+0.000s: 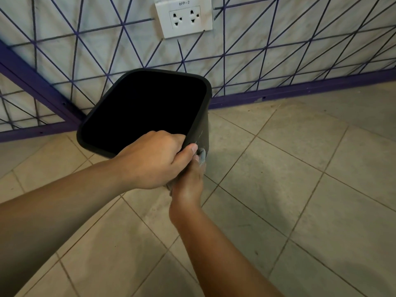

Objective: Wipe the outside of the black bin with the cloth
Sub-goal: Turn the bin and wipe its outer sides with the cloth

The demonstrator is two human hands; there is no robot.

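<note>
Bin (201,133) rim in left hand (154,159)

The black plastic bin (147,108) sits mid-frame, tilted, above the beige tiled floor (300,189), before the patterned wall (278,39); the white double wall socket (184,19) lies above it; the grey cloth (201,156) touches its lower-right side
</note>
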